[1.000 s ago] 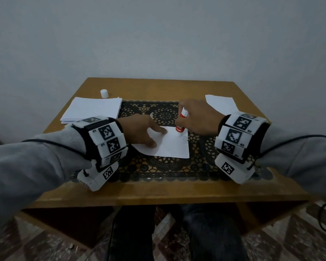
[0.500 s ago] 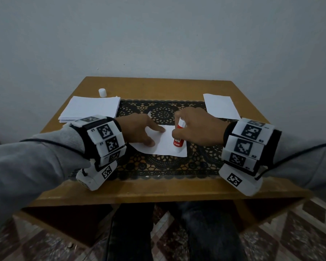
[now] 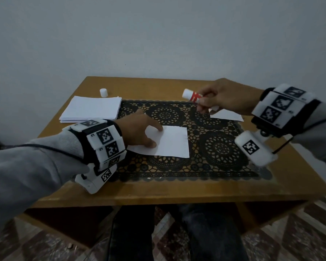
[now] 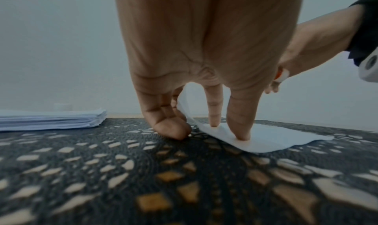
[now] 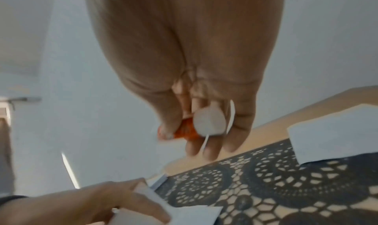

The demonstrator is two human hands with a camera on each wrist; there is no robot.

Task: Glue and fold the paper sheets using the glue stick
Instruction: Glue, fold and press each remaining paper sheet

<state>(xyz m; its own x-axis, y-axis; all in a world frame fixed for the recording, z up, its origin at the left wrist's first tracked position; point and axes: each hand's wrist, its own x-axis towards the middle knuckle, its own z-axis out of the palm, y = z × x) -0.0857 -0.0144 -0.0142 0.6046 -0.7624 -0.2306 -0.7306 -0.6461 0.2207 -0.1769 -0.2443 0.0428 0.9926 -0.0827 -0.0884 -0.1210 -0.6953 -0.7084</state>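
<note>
A white paper sheet (image 3: pixel 169 142) lies on the black lace mat (image 3: pixel 215 147) in the middle of the table. My left hand (image 3: pixel 139 132) presses on the sheet's left part with straight fingers (image 4: pixel 239 123); the sheet's far left edge (image 4: pixel 184 105) curls up against the hand. My right hand (image 3: pixel 220 97) is lifted above the table's far right and grips the red and white glue stick (image 3: pixel 191 95), which lies sideways with its white end pointing left. In the right wrist view the glue stick (image 5: pixel 204 123) sits between thumb and fingers.
A stack of white sheets (image 3: pixel 91 109) lies at the far left of the wooden table (image 3: pixel 158 193), with the white glue cap (image 3: pixel 103 92) behind it. Another single sheet (image 3: pixel 227 114) lies at the far right under my right hand. A wall stands behind the table.
My right hand has lifted the glue stick off the sheet and carried it up and to the far right. The left hand has stayed pressing the sheet.
</note>
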